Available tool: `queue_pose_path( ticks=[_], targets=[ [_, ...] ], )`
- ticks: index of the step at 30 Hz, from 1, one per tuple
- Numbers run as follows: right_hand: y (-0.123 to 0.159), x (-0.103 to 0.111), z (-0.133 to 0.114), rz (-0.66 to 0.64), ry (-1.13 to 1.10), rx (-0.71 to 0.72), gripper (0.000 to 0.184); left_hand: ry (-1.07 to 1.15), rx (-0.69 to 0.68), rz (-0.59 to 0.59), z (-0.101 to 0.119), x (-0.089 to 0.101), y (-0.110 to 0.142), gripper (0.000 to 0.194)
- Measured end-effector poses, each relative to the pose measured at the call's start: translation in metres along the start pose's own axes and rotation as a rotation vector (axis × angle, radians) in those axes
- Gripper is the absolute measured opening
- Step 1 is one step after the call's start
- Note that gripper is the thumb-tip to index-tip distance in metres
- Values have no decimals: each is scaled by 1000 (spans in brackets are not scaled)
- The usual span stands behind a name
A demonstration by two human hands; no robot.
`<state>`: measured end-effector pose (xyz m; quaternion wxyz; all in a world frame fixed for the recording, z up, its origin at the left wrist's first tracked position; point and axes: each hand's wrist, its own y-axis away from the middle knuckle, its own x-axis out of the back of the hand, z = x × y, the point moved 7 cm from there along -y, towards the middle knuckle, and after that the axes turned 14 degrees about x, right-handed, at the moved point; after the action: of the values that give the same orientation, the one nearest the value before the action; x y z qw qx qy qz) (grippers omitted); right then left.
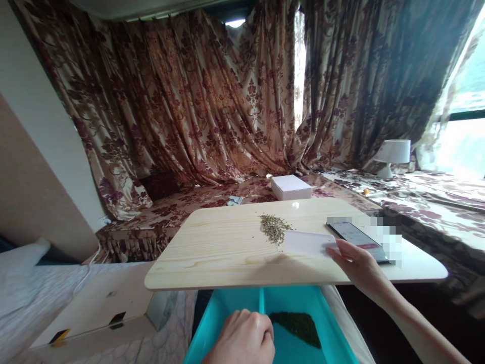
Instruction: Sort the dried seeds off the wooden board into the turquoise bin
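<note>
My right hand [352, 260] grips the end of a thin white plastic scraper [308, 242], held low over the wooden tabletop [212, 242]. The scraper's far edge meets a loose pile of small greenish-brown grains [275, 228]. Below the table's near edge is a teal bin [333, 331] with a divider [261, 299]. Dark green grains [297, 326] lie in its right compartment. My left hand [244, 336] is closed over the bin, close to the divider; its curled fingers hide whatever they may grip.
A phone or tablet [358, 240], partly pixelated, lies on the table's right side. Behind the table sits a white box [291, 187] on a floral-covered ledge, with a white lamp [392, 154] farther right. A large pale box [98, 308] rests on the bed at left.
</note>
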<state>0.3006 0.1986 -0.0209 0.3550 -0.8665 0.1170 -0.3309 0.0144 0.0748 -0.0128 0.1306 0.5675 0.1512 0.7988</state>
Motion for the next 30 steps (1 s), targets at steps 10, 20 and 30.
queue_pose_path(
  ticks=[10, 20, 30],
  targets=[
    [-11, -5, -22, -68, 48, 56, 32, -5, 13, 2, -2, -1, 0, 35],
    [-6, -5, -13, -82, -18, 56, 31, -16, 5, -8, 0, -1, 2, 36],
    [-4, -8, -15, -115, -37, 64, 27, 14, 6, -4, -2, -1, 2, 36]
  ],
)
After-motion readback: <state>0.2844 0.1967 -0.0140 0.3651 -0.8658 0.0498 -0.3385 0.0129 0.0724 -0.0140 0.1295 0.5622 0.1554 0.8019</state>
